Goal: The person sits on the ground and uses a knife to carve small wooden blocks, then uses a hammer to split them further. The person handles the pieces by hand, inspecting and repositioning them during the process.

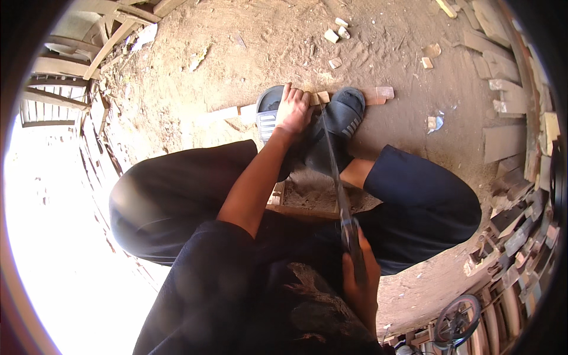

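Observation:
My left hand is closed over a narrow strip of wood that lies crosswise in front of me, low over the dirt. My two feet in dark slide sandals rest on or against that strip, one on each side of the hand. In my right hand, close to my body, is the dark handle of a handsaw. Its long thin blade points away from me, and the tip end meets the strip just right of my left fingers. Whether the teeth are in a cut is too small to tell.
Small wood offcuts lie on the dirt ahead. Stacked boards and blocks line the right side. A bicycle wheel stands at the lower right. Timber framing rises at the upper left; strong glare washes out the lower left.

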Demonstrator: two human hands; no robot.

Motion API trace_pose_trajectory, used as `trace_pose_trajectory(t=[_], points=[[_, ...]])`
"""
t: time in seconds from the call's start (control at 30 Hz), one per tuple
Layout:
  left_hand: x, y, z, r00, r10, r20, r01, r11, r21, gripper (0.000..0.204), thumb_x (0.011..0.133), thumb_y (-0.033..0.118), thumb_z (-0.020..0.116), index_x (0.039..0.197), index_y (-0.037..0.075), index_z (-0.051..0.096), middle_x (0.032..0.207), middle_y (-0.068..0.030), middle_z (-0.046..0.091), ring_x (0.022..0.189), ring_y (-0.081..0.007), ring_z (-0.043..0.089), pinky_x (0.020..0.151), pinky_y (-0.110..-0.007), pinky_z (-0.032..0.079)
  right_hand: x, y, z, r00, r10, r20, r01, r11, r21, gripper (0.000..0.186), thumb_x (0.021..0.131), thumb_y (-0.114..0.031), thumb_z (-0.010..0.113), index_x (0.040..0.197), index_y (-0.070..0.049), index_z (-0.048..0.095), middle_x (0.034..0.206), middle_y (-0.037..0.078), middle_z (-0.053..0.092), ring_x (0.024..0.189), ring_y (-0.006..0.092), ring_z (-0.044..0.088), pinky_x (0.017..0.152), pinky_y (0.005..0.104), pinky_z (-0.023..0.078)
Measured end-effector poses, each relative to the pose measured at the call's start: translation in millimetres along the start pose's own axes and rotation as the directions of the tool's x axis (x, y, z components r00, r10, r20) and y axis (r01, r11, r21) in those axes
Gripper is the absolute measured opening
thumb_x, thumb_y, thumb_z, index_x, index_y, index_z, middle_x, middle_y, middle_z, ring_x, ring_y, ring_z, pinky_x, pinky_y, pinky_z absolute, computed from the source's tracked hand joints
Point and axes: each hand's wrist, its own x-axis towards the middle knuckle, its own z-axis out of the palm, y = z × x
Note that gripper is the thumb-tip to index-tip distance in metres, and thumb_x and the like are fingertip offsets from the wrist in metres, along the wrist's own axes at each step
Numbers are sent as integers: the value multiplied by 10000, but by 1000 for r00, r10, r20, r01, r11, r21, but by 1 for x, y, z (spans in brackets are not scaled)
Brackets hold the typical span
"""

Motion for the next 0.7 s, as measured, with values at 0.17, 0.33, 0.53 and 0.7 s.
trace_pose_trajectory(t=[0.17,0.33,0.53,0.7], points=[[2,2,-8,999,-30,-34,28,999,-47,263,791,222,639,962,28,594,912,-146,587,1017,-308,560,1112,-468,284,-34,29,-2,990,-132,-54,133,991,14,445,950,-115,472,1353,68,426,1297,283,519,1222,342,529,1007,387,410],[6,3,-14,999,-38,-12,38,999,-18,237,806,222,617,930,23,592,923,-141,588,1024,-293,558,1103,-462,290,9,7,9,1000,-3,-30,4,999,41,448,962,-138,470,1361,61,420,1308,268,520,1250,350,505,1024,393,393],[1,3,-12,999,-44,5,44,999,-12,251,793,232,627,948,36,597,940,-126,593,1043,-280,558,1108,-452,282,-17,7,-4,997,-71,-29,71,997,4,466,939,-101,494,1377,34,410,1302,264,526,1207,354,538,986,392,421],[6,0,-15,998,-38,45,37,999,10,292,787,245,636,1003,53,595,984,-119,604,1079,-271,554,1128,-446,255,23,11,14,998,-63,4,63,981,-184,534,902,-2,487,1422,-7,367,1312,267,516,1119,364,598,911,387,480]])
